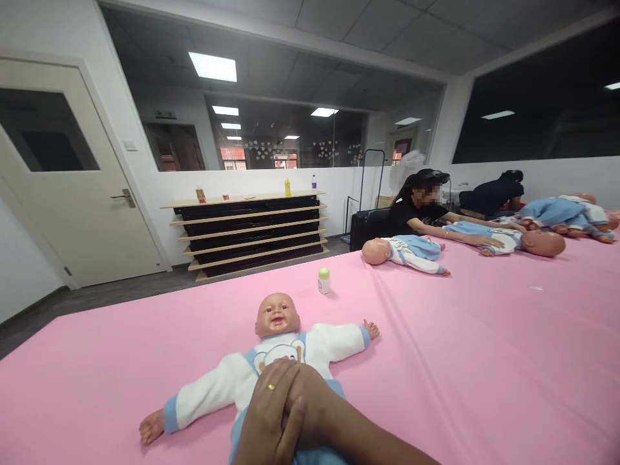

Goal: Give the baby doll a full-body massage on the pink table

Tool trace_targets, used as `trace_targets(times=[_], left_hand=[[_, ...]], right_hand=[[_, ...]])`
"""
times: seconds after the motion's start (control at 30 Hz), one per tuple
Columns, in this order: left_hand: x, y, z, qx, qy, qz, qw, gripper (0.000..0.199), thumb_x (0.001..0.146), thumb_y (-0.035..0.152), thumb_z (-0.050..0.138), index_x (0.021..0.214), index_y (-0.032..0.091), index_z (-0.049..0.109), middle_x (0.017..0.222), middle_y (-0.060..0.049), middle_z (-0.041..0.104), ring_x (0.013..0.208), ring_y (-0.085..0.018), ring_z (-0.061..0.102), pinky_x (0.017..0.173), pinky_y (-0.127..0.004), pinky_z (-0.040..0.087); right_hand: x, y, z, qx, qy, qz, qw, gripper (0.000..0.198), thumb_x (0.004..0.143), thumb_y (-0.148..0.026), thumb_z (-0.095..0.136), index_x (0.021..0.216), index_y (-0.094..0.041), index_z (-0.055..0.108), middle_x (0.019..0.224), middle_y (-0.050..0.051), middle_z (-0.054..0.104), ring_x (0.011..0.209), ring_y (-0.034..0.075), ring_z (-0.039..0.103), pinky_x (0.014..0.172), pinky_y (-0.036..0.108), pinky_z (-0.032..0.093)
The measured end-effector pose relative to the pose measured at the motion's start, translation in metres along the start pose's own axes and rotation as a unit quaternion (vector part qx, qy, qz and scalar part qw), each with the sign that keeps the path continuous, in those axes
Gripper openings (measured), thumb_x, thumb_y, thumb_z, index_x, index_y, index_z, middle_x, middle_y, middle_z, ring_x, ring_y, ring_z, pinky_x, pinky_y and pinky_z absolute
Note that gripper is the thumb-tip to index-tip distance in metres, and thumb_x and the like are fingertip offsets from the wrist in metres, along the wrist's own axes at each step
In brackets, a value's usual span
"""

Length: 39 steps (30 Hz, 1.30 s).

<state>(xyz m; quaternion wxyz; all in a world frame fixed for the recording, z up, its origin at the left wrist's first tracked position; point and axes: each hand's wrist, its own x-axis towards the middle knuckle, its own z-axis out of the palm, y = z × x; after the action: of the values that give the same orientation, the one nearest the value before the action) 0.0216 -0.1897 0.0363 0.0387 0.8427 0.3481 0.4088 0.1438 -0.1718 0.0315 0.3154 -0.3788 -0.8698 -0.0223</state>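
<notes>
A baby doll (278, 316) lies on its back on the pink tabletop, arms spread, dressed in a white and light blue outfit with a bear on the chest. My left hand (272, 400), with a gold ring, rests flat across my right hand (310, 403). Both are stacked over the doll's belly, just below the bear picture. The right hand's fingers are mostly covered by the left one. Beyond the doll's head, a small white bottle with a green cap (324, 283) stands upright.
The pink table (484, 361) stretches off to the right. Another doll (407, 252) lies at its far edge. A co-worker (421, 210) there has hands on a doll (513, 239). Further right are more dolls (564, 213) and another person (494, 194). Stacked boards (252, 229) stand by the wall.
</notes>
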Motion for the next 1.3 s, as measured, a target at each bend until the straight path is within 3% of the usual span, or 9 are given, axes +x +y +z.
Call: trace_targets(times=[0.13,0.3,0.5,0.7,0.8,0.9,1.03,1.17,1.3], left_hand=[[-0.013,-0.010,0.009,0.005,0.015,-0.008,1.000,0.048,0.091,0.027,0.046,0.139,0.021,0.046,0.141,-0.012,0.049,0.133,-0.028,0.044,0.109,-0.049,0.039],[-0.012,-0.014,0.016,0.012,-0.027,-0.006,1.000,0.058,0.091,0.024,0.044,0.148,0.020,0.028,0.150,-0.013,0.037,0.139,-0.028,0.035,0.112,-0.054,0.032],[-0.015,-0.022,0.021,-0.031,-0.034,-0.111,0.993,0.051,0.094,0.032,0.041,0.143,0.023,0.036,0.147,-0.009,0.042,0.136,-0.025,0.038,0.113,-0.051,0.034],[-0.011,-0.038,0.019,0.013,-0.032,-0.098,0.995,0.041,0.092,0.032,0.043,0.131,0.025,0.053,0.138,-0.005,0.053,0.133,-0.027,0.042,0.114,-0.055,0.027],[-0.011,-0.042,0.021,0.021,-0.025,-0.116,0.993,0.041,0.092,0.030,0.041,0.131,0.025,0.053,0.138,-0.005,0.053,0.132,-0.027,0.043,0.113,-0.054,0.029],[-0.015,-0.044,0.025,0.003,0.000,-0.139,0.990,0.045,0.091,0.031,0.039,0.134,0.023,0.049,0.141,-0.006,0.049,0.135,-0.026,0.039,0.115,-0.052,0.029],[-0.020,-0.047,0.028,-0.028,0.041,-0.185,0.981,0.048,0.092,0.035,0.038,0.137,0.020,0.045,0.146,-0.008,0.042,0.140,-0.027,0.031,0.117,-0.053,0.025],[-0.021,-0.040,0.024,-0.052,0.084,-0.238,0.966,0.048,0.093,0.034,0.036,0.138,0.020,0.042,0.147,-0.009,0.039,0.140,-0.027,0.031,0.118,-0.052,0.024],[-0.020,-0.024,0.017,-0.063,0.113,-0.227,0.965,0.045,0.094,0.027,0.035,0.137,0.018,0.043,0.149,-0.011,0.037,0.141,-0.026,0.029,0.117,-0.051,0.025]], right_hand=[[0.002,0.004,-0.001,-0.027,-0.038,-0.027,0.999,0.034,0.078,-0.025,0.050,0.109,-0.016,0.059,0.103,0.008,0.067,0.093,0.022,0.061,0.098,0.035,0.044],[-0.002,0.010,0.001,0.009,0.014,0.070,0.997,0.039,0.079,-0.034,0.055,0.114,-0.017,0.059,0.119,0.010,0.064,0.112,0.023,0.056,0.111,0.041,0.033],[-0.014,0.010,0.003,-0.002,0.068,0.199,0.978,0.048,0.082,-0.031,0.048,0.125,-0.010,0.056,0.134,0.016,0.054,0.123,0.027,0.051,0.111,0.044,0.034],[-0.018,-0.001,0.002,-0.061,0.086,0.285,0.953,0.055,0.079,-0.027,0.049,0.128,-0.001,0.053,0.128,0.025,0.056,0.121,0.035,0.052,0.106,0.052,0.038],[-0.018,-0.003,-0.001,-0.081,0.108,0.249,0.959,0.056,0.076,-0.027,0.051,0.126,-0.001,0.053,0.128,0.025,0.055,0.120,0.035,0.051,0.106,0.052,0.037],[-0.016,-0.001,-0.007,-0.091,0.122,0.190,0.970,0.037,0.074,-0.025,0.049,0.105,-0.007,0.061,0.110,0.020,0.062,0.106,0.031,0.055,0.098,0.050,0.043],[-0.012,0.002,-0.015,-0.078,0.071,0.051,0.993,0.015,0.074,-0.024,0.046,0.080,-0.016,0.058,0.083,0.009,0.062,0.087,0.023,0.057,0.085,0.040,0.049],[-0.008,0.004,-0.020,-0.023,0.011,-0.059,0.998,0.026,0.074,-0.021,0.044,0.094,-0.015,0.059,0.097,0.007,0.065,0.101,0.019,0.057,0.093,0.032,0.048],[-0.004,0.003,-0.021,0.048,-0.024,-0.076,0.996,0.036,0.075,-0.019,0.043,0.106,-0.013,0.060,0.111,0.010,0.064,0.111,0.019,0.054,0.102,0.034,0.043]])
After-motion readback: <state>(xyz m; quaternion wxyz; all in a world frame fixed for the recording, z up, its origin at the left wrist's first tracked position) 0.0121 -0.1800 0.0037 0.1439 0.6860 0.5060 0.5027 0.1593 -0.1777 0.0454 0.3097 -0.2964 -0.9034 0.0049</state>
